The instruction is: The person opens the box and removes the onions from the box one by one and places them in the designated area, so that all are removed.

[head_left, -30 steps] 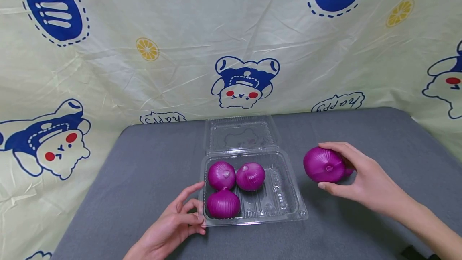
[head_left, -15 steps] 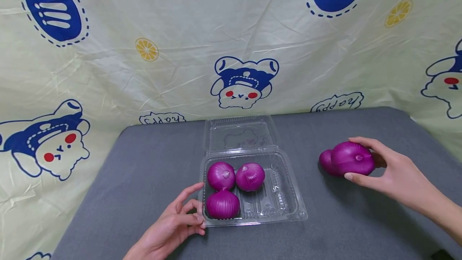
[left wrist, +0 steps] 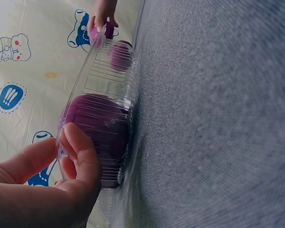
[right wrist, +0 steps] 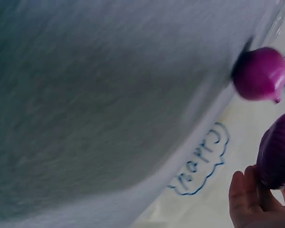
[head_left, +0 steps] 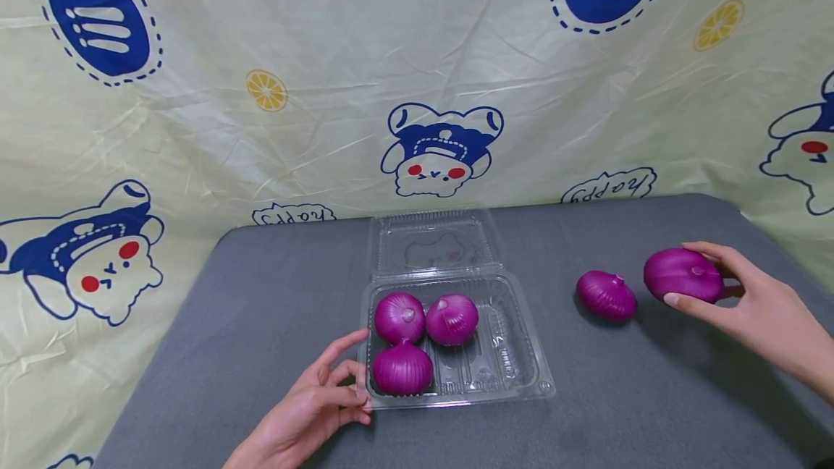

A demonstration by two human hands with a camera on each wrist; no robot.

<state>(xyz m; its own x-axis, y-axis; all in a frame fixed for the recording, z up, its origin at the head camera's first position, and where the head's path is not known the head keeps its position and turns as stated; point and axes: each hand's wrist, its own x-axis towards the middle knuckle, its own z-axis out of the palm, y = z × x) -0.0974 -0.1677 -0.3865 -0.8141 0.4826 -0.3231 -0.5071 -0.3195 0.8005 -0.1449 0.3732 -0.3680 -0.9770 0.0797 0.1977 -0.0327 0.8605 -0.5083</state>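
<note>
A clear plastic box [head_left: 456, 399] with its lid [head_left: 433, 241] laid back holds three purple onions [head_left: 402, 368] in its left part. My left hand [head_left: 306, 407] pinches the box's left rim, thumb and fingers on the edge in the left wrist view [left wrist: 69, 175]. At the right, my right hand [head_left: 762, 310] grips a purple onion [head_left: 680, 275] between thumb and fingers, held above the table. Just left of it another onion [head_left: 606, 297] lies on the table, apart from the held one; the right wrist view shows both the lying onion [right wrist: 260, 73] and the held onion [right wrist: 278, 152].
The grey table [head_left: 280, 288] carries the box at its middle. A pale printed sheet [head_left: 313, 143] hangs behind the table's back edge, close to the box's lid.
My right hand has moved right with its onion, away from the box. The onion lying on the table, earlier mostly hidden behind the held one, now shows whole. My left hand has stayed on the box.
</note>
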